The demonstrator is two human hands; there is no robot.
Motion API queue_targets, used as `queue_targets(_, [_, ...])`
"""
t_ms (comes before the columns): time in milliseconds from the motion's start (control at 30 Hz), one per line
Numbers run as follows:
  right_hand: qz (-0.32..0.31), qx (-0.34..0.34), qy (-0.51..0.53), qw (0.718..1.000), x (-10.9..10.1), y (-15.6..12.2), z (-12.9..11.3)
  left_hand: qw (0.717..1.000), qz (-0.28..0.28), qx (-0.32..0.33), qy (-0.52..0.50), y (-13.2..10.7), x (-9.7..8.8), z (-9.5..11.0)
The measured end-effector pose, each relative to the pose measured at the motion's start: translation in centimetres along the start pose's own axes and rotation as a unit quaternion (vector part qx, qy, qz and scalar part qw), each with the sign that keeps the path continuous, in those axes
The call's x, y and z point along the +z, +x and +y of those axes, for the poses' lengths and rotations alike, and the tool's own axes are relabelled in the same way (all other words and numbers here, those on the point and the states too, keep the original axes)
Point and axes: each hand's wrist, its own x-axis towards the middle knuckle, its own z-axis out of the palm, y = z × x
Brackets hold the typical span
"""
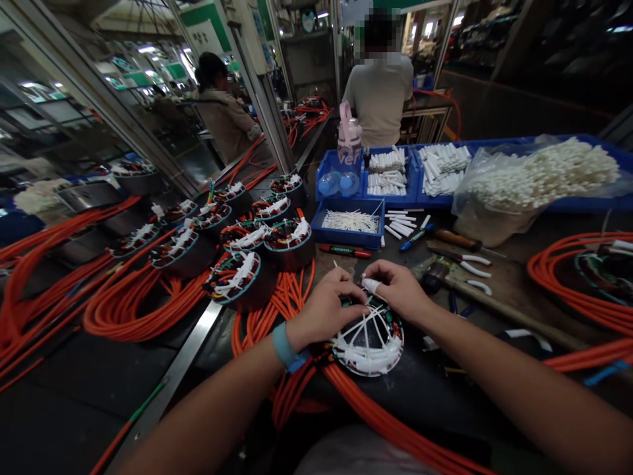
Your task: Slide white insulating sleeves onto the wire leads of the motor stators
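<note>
A round motor stator [368,356] lies in front of me, with a thick white wrapped bundle along its near rim and coloured wires at its sides. Several thin white cable ties [370,323] fan across its opening toward the far rim. Over that far rim, my left hand [333,300] is closed, with a thin white tie tip sticking up behind its fingers. My right hand [395,287] pinches close beside it, one finger wrapped in white tape. The fingers partly hide the tie between them. Orange cables [366,402] run from the stator toward me.
More stators [289,244] with orange cable coils stand at left. Behind are a blue tray of cable ties [350,221], bins with white sleeves [388,171] and a bagged white pile [539,175]. Pliers [459,257], a hammer [438,274] and markers [345,251] lie nearby. Two people sit beyond.
</note>
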Motion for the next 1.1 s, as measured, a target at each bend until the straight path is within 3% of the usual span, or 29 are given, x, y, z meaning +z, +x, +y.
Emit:
queue_targets(133, [0.006, -0.003, -0.001, 1.000, 0.3, 0.0, -0.1, 0.994, -0.027, -0.057, -0.091, 0.3, -0.4, -0.2])
queue_targets(233, [0.011, -0.004, -0.005, 1.000, 0.4, 0.0, 0.0, 0.994, 0.003, -0.082, -0.074, 0.3, -0.2, 0.1])
queue_targets(400, [0.022, -0.006, -0.012, 1.000, 0.5, -0.1, 0.1, 0.999, -0.016, 0.029, 0.018, -0.5, 0.0, 0.1])
queue_targets(600, [0.026, -0.012, -0.016, 0.999, 0.5, 0.0, 0.2, 0.995, 0.012, 0.060, 0.079, -1.0, 0.0, 0.1])
queue_targets(700, [0.030, -0.016, -0.014, 0.999, 0.6, 0.0, 0.3, 0.999, 0.049, 0.008, 0.019, -0.3, 0.5, 0.3])
queue_targets(833, [0.035, -0.019, -0.019, 0.999, 0.6, -0.2, 0.5, 0.992, 0.040, -0.093, -0.077, 0.5, 0.6, 0.3])
queue_targets(1100, [0.066, -0.023, -0.052, 0.996, 1.0, -0.5, 0.4, 0.984, 0.002, -0.146, -0.106, 0.5, 0.0, 0.7])
